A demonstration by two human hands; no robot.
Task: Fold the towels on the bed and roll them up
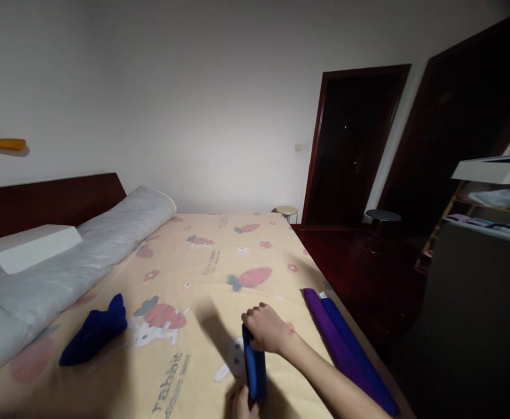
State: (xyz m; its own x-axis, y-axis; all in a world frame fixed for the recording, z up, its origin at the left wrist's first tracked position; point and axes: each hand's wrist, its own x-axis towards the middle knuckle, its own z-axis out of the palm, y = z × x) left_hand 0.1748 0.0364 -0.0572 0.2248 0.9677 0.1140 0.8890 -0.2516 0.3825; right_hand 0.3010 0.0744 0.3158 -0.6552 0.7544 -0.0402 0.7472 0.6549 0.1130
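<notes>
A folded strip of blue cloth [256, 370] stands on edge just above the printed bedsheet [220, 250], between my two hands. At its far end my right hand [267, 327] is closed around the cloth, knuckles up. My left hand [243, 402] grips the near end, partly cut off by the bottom edge of the view. On the left of the bed lies a crumpled dark blue cloth [94, 333]. Along the right edge of the bed rest a long purple folded cloth [337, 343] and a long blue folded cloth [355, 349], side by side.
A grey rolled bedding bundle [106, 238] lies along the headboard [49, 198], with a white box [32, 247] on it. Beyond the bed are a beige stool [286, 210], a dark stool [382, 216] and a door [355, 145]. A loaded shelf [495, 203] stands at right.
</notes>
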